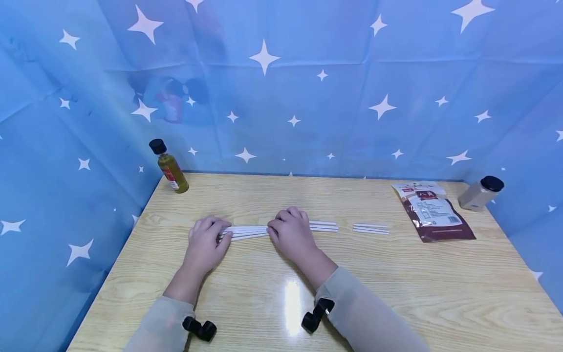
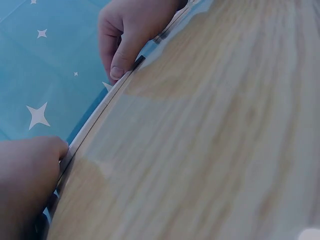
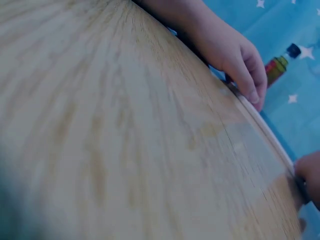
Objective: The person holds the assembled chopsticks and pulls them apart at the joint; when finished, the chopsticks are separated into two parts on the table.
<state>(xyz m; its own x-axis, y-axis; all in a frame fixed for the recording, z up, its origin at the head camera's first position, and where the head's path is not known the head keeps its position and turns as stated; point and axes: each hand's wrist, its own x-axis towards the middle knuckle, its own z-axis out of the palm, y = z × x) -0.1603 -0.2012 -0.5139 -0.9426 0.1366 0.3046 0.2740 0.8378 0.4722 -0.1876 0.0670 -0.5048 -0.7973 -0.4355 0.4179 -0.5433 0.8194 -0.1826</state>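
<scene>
White thin sticks (image 1: pixel 247 230) stretch from the left hand (image 1: pixel 205 244), which pinches one end of the bunch, to the right hand (image 1: pixel 292 234), which pinches the other side. More sticks (image 1: pixel 323 226) show just right of the right hand, and a separate row (image 1: pixel 371 229) lies farther right on the tabletop (image 1: pixel 246 293).

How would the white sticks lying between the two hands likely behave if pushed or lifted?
The white sticks look thin, so they are probably light. Their visible stretches run straight, suggesting they are fairly stiff. They lie side by side with no visible band, so a sideways push would likely spread them.
</scene>
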